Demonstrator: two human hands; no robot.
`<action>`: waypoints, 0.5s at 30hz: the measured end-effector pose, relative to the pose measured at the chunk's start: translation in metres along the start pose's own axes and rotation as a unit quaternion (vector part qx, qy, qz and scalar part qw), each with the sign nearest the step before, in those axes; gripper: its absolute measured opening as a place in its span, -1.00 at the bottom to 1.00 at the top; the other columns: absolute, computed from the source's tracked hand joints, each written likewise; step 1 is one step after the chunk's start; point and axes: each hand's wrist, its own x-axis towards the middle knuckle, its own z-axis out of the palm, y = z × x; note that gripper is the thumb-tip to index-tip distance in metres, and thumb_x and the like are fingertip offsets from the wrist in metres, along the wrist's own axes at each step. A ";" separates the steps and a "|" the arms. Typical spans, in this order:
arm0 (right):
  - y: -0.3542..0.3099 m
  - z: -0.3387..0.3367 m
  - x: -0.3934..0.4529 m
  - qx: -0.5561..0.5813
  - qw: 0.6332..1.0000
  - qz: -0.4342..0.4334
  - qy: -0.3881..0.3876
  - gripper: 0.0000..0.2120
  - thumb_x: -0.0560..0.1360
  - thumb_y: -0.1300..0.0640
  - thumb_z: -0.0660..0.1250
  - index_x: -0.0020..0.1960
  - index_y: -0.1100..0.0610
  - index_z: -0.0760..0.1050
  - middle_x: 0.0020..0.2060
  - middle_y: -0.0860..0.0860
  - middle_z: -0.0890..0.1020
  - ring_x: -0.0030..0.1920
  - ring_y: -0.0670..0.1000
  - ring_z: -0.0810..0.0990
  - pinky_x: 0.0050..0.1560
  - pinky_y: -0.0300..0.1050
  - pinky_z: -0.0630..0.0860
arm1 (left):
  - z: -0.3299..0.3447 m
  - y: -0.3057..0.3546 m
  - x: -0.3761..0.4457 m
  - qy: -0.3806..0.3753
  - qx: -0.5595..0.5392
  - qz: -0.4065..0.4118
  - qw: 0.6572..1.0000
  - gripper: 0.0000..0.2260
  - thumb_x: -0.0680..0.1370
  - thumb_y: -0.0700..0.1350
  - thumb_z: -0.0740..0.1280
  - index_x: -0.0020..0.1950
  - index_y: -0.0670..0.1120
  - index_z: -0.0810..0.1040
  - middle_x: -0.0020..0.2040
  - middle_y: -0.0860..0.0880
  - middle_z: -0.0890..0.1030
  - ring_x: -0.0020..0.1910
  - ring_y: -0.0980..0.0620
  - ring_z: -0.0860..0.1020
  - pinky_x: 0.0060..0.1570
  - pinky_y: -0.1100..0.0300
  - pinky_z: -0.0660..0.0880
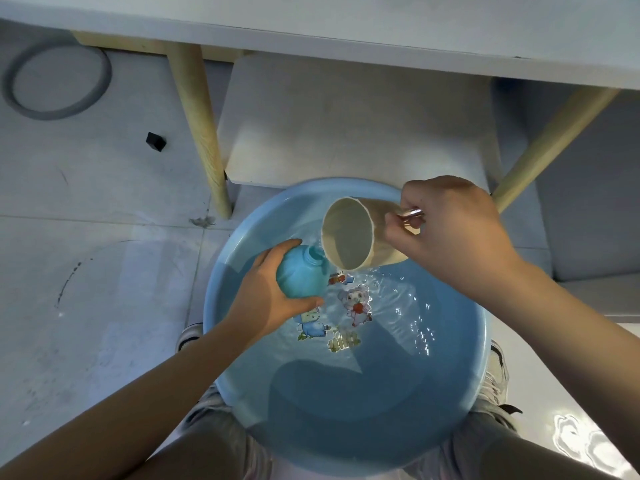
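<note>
Left hand [266, 299]: curled round blue bottle [299, 275], held mouth-up above basin [346, 427] centre. Right hand [453, 233]: closed on beige cup [346, 233], tilted over basin's far side, lip at bottle mouth. Expect light, wet, slippery plastic, heavier as filled; grip round belly, not neck

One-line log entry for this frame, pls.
left hand: grips blue bottle | right hand: holds cream cup by handle, tipped toward bottle mouth | below: blue basin with water | phase: pouring, likely

Glossy plastic basin [460, 403], matt cream cup [349, 233], wooden table legs [204, 133]
</note>
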 end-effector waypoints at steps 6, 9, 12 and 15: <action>-0.002 -0.001 0.002 -0.002 1.000 -0.018 0.014 -0.76 0.32 0.04 0.21 -0.42 0.19 0.37 -0.57 0.07 0.44 -0.49 0.14 0.39 -0.34 -0.20 0.22 | 0.001 0.001 0.002 0.005 -0.004 -0.002 1.000 -0.24 0.20 -0.03 0.63 0.27 0.24 0.30 0.25 0.06 0.43 0.20 0.04 0.44 0.20 0.07 0.47; -0.004 -0.001 0.003 -0.010 0.999 -0.028 0.016 -0.78 0.31 0.10 0.27 -0.42 0.21 0.39 -0.58 0.07 0.45 -0.50 0.14 0.40 -0.34 -0.20 0.27 | 0.001 0.001 0.001 0.006 0.001 -0.001 1.000 -0.24 0.20 -0.02 0.63 0.27 0.24 0.31 0.24 0.07 0.43 0.21 0.04 0.44 0.20 0.03 0.48; -0.005 -0.001 0.003 -0.021 0.999 -0.033 0.020 -0.80 0.30 0.13 0.32 -0.42 0.21 0.39 -0.58 0.07 0.46 -0.50 0.14 0.39 -0.33 -0.18 0.29 | 0.001 0.001 0.002 0.004 0.003 -0.004 1.000 -0.24 0.20 -0.02 0.63 0.27 0.24 0.31 0.23 0.09 0.42 0.21 0.03 0.43 0.21 0.03 0.48; -0.007 0.000 0.004 -0.029 0.998 -0.043 0.025 -0.81 0.29 0.14 0.30 -0.42 0.21 0.39 -0.57 0.07 0.46 -0.49 0.12 0.37 -0.30 -0.15 0.33 | 0.001 0.003 0.002 0.002 -0.002 -0.007 1.000 -0.24 0.20 -0.03 0.63 0.27 0.24 0.31 0.23 0.09 0.42 0.21 0.04 0.43 0.22 0.07 0.47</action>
